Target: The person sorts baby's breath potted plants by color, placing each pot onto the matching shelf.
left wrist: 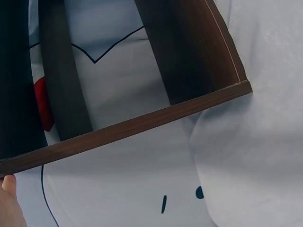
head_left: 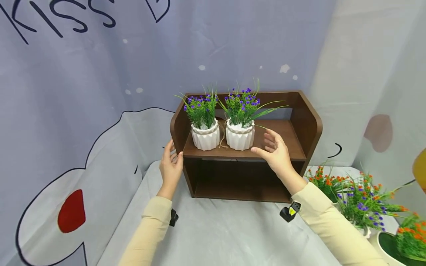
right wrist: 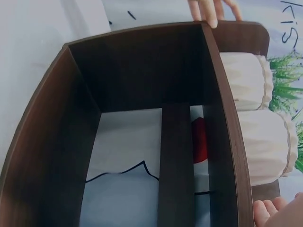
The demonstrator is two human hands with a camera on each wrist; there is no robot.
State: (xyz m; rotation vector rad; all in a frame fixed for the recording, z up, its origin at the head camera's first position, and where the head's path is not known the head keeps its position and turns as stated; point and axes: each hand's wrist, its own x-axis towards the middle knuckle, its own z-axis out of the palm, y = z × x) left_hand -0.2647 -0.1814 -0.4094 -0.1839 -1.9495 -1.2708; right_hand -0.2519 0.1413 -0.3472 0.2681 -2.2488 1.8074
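Note:
A dark brown two-tier wooden shelf (head_left: pixel 246 157) carries two white fluted pots on its upper board. The left pot (head_left: pixel 206 138) and the right pot (head_left: pixel 240 137) stand side by side, each with green grass and purple flowers. At the shelf's left side my left hand (head_left: pixel 171 168) touches the panel, thumb tip at the front edge and fingers along the outer face. My right hand (head_left: pixel 277 153) is just right of the right pot, fingers spread and slightly bent, thumb pointing toward the pot, nothing held. A long grass blade reaches its fingertips.
Beside my right forearm stand more potted plants with orange flowers (head_left: pixel 332 180) and purple flowers (head_left: pixel 362 208). A cream pot (head_left: pixel 379 244) sits at the lower right corner. Pale cloth (head_left: pixel 233 232) covers the table, and a printed curtain (head_left: pixel 149 66) hangs behind.

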